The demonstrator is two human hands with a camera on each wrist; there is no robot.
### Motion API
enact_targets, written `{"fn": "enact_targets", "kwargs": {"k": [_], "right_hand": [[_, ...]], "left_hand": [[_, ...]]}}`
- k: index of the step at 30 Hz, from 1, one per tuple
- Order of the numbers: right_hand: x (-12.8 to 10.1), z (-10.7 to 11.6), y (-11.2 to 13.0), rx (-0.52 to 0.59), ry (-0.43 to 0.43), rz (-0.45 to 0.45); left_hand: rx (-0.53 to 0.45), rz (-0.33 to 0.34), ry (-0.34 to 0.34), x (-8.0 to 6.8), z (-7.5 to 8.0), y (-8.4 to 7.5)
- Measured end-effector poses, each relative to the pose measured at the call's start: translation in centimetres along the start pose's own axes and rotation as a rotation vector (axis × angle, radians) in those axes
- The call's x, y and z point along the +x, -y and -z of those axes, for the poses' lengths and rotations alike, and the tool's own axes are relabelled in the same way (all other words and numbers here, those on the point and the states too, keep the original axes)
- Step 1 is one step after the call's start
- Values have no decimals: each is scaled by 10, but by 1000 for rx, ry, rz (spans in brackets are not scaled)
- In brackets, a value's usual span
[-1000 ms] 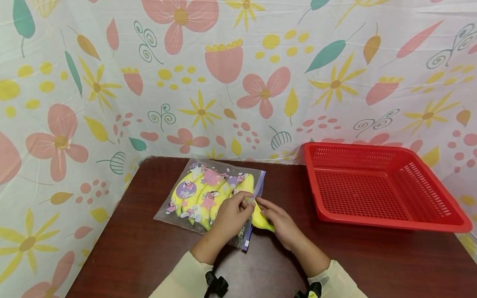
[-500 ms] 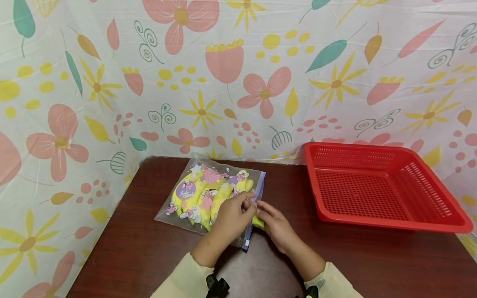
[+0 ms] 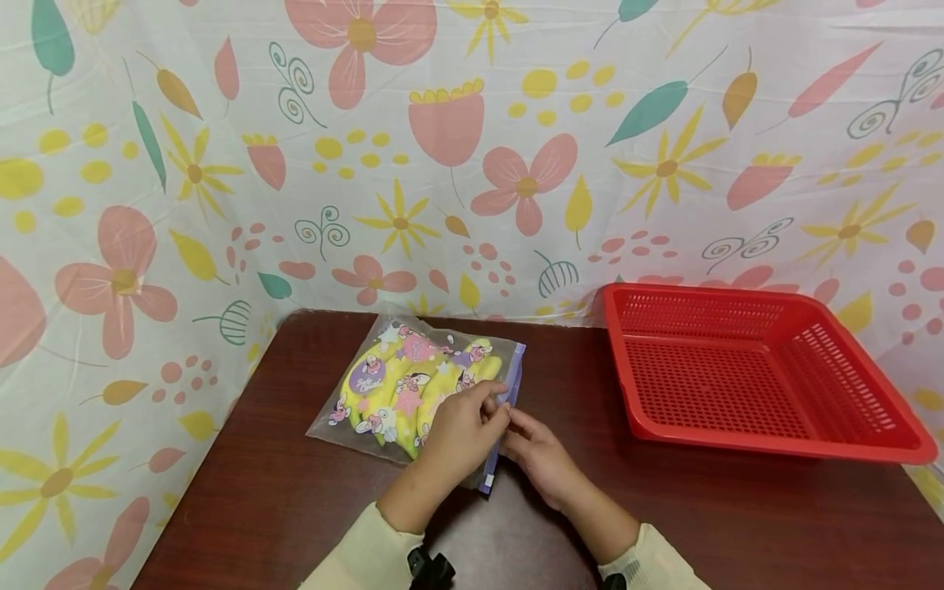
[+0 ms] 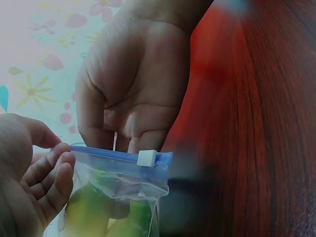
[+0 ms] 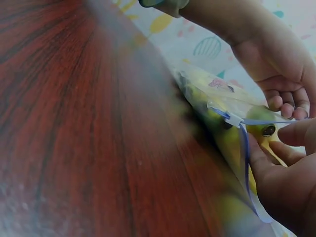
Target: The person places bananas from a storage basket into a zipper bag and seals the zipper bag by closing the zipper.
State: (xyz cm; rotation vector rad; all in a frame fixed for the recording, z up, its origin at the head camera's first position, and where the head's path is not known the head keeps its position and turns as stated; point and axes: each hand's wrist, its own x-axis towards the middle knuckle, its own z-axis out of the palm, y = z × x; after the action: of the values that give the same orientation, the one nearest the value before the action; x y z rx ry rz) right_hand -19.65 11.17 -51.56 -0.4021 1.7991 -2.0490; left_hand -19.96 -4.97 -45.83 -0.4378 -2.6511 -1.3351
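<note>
A clear zip bag [image 3: 416,351] printed with pink and purple cartoon figures lies on the table, full of yellow bananas [image 3: 401,392]. My left hand [image 3: 460,426] pinches the bag's purple-blue zip edge [image 4: 106,154] between thumb and finger, holding the mouth apart. A white slider [image 4: 147,158] sits near one end of that edge. My right hand [image 3: 542,459] has its fingers in the bag's mouth, extended against a banana [image 5: 256,117] whose dark tip faces out. In the head view the right fingertips are partly hidden behind the left hand and the zip edge.
A red plastic basket [image 3: 623,369] with perforated walls stands at the back right of the dark brown wooden table [image 3: 295,500]. A floral cloth [image 3: 524,270] hangs behind the table and along its left side.
The right hand has pushed the banana leftward into the bag; its end, which stuck out past the zip edge, no longer shows in the head view. The left hand keeps its pinch.
</note>
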Motion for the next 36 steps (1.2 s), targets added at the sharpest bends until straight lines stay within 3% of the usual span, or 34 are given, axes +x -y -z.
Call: {"fn": "enact_targets", "kwargs": {"k": [10, 19, 28, 31, 36], "right_hand": [[-1, -4, -1, -12, 31, -11], [-3, -6, 0, -87, 56, 7], [-2, -7, -3, -132, 159, 86], [-2, -7, -2, -136, 139, 71], [-1, -7, -1, -155, 18, 19]], "left_hand": [[0, -22, -17, 0, 0, -1], [-14, -20, -10, 1, -1, 1], [-7, -6, -4, 0, -2, 2], [-8, -9, -1, 0, -2, 2], [-4, -9, -2, 0, -3, 2]]}}
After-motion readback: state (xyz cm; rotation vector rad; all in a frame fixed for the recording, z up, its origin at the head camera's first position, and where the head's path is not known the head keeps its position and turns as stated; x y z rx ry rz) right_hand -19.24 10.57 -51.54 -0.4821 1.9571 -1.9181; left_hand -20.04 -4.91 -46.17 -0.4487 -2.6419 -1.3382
